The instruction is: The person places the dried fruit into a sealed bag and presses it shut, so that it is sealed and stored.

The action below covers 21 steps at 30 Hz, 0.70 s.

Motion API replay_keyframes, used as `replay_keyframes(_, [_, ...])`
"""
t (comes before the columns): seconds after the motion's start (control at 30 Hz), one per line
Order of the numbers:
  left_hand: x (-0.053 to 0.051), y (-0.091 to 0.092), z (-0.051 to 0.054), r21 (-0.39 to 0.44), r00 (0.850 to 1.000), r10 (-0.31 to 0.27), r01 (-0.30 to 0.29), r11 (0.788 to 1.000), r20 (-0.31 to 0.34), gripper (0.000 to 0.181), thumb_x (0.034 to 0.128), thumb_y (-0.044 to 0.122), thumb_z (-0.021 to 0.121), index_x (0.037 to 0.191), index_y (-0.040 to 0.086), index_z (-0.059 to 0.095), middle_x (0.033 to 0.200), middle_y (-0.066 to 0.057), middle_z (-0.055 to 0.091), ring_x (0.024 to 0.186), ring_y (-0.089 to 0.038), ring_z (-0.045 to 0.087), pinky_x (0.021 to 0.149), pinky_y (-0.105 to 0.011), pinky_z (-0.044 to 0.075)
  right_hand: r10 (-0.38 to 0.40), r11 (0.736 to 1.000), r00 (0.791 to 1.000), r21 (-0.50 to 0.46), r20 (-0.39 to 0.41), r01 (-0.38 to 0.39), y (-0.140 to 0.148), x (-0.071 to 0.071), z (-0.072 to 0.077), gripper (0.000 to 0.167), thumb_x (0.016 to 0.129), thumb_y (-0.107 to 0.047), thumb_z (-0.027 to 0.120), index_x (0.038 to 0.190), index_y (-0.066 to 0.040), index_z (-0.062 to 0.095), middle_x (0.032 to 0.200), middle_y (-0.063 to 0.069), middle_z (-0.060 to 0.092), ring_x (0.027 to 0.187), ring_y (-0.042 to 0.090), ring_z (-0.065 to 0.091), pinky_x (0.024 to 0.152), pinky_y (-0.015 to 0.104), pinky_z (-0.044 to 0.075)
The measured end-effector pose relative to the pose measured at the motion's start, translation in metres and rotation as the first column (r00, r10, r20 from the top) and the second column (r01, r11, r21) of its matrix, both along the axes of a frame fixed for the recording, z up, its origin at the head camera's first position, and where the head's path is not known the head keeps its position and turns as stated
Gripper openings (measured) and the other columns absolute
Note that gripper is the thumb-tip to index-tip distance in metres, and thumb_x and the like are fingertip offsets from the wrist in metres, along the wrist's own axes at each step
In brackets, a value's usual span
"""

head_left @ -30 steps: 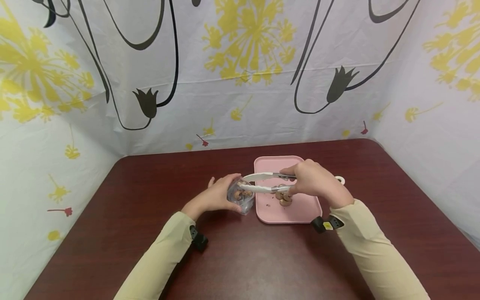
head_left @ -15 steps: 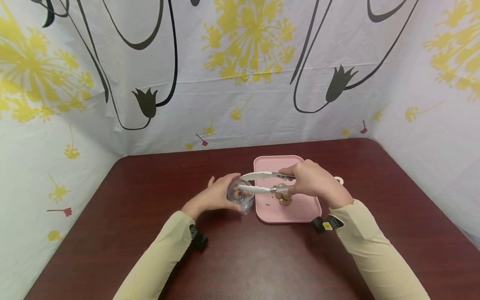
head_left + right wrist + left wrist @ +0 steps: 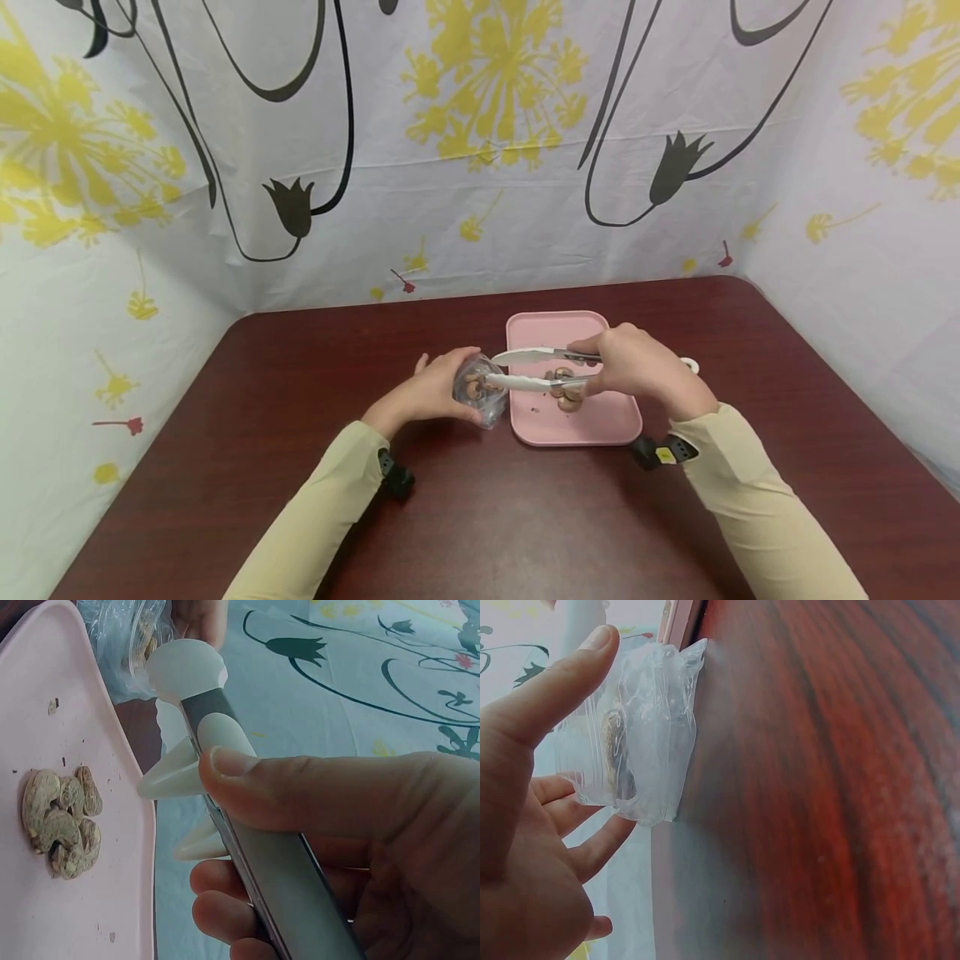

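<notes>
My left hand [image 3: 435, 387] holds a clear plastic bag [image 3: 492, 408] between thumb and fingers, just left of the tray. Curved brown pieces, like mushroom slices, show inside the bag [image 3: 660, 742]. In my right hand [image 3: 633, 362] are tongs [image 3: 528, 383] with white tips and metal arms; the right wrist view shows the thumb pressed along one arm [image 3: 285, 877]. The tips stand apart at the bag's mouth, and I see nothing held between them. On the pink tray [image 3: 615, 429], below the tongs, lies a small heap of the brown pieces [image 3: 60, 825].
Small crumbs [image 3: 52, 706] are scattered on the tray. Both tray and bag stand on a dark red-brown wooden table [image 3: 480, 517]. A white patterned sheet [image 3: 450, 225] hangs behind and at both sides.
My right hand has drawn the tongs slightly right, their tips a little away from the bag and somewhat wider apart. The left hand and bag have stayed in place.
</notes>
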<state>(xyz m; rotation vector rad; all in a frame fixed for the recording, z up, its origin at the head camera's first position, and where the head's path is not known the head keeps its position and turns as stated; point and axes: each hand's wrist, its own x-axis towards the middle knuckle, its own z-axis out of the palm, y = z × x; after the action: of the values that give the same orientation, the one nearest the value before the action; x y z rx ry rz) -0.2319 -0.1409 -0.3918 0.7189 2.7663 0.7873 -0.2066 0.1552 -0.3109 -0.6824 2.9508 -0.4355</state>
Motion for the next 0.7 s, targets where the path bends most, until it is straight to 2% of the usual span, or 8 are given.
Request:
replay_keyframes(0.3, [0.000,0.000,0.001,-0.002,1.000,0.012,-0.012,1.000,-0.005,0.103,0.0640,0.041,0.087,0.147,0.014,0.033,0.145,-0.006,0.044,0.132,-0.026,0.041,0.111,-0.065,0.006,0.002,1.000,1.000,0.013,-0.027,-0.001,0.010,0.001,0.003,0.053,0.064,-0.023,0.082,0.116,-0.016,0.071,0.073,-0.006,0.066,0.068,0.016,0.054,0.065,0.034,0.046])
replay_keyframes(0.53, [0.002,-0.001,-0.002,-0.015,1.000,0.023,-0.022,1.000,0.005,0.104,0.0637,0.043,0.087,0.147,0.015,0.032,0.145,-0.006,0.044,0.131,-0.025,0.041,0.112,-0.064,0.005,0.008,1.000,1.000,0.019,-0.028,-0.007,0.021,0.005,0.006,0.051,0.066,-0.019,0.081,0.116,-0.014,0.071,0.075,-0.006,0.067,0.067,0.015,0.053,0.061,0.031,0.044])
replay_keyframes(0.7, [0.000,0.000,-0.002,-0.011,1.000,0.020,-0.020,1.000,-0.004,0.103,0.0641,0.043,0.087,0.147,0.015,0.033,0.145,-0.006,0.043,0.132,-0.025,0.041,0.112,-0.064,0.005,-0.025,0.999,0.999,0.020,-0.024,0.026,0.030,0.006,0.011,0.052,0.066,-0.018,0.079,0.117,-0.011,0.070,0.070,-0.007,0.064,0.067,0.016,0.050,0.061,0.030,0.042])
